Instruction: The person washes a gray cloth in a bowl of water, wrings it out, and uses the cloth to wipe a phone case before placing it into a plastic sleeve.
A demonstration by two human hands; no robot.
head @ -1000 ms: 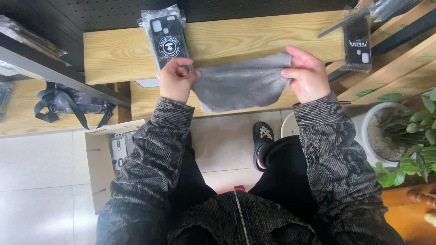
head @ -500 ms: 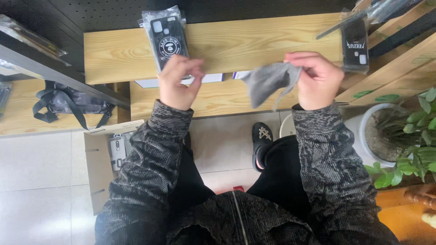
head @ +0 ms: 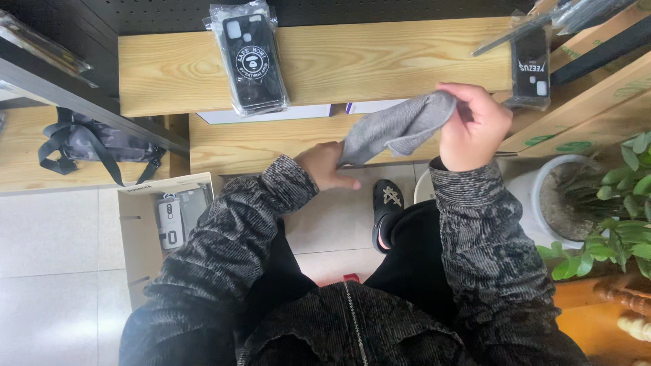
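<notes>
My right hand (head: 475, 125) is raised in front of the wooden shelf (head: 380, 57) and grips the top of a grey cloth (head: 397, 127), which hangs bunched and folded down to the left. My left hand (head: 325, 166) is lower, near the shelf's front edge, with its fingers pinching the cloth's lower end. A stack of black phone cases in a clear bag (head: 251, 61) lies on the upper shelf, above and left of my left hand. A second bagged black phone case (head: 530, 68) lies on the shelf just right of my right hand.
A cardboard box (head: 166, 224) with phone cases stands on the tiled floor at left. A dark bag (head: 91, 146) lies on a low wooden shelf at far left. A potted plant (head: 597, 203) stands at right. My black shoe (head: 386, 213) shows below the shelf.
The cloth went from spread flat between both hands to bunched in my right hand. My left hand let go, dropped lower and now holds the cloth's hanging end.
</notes>
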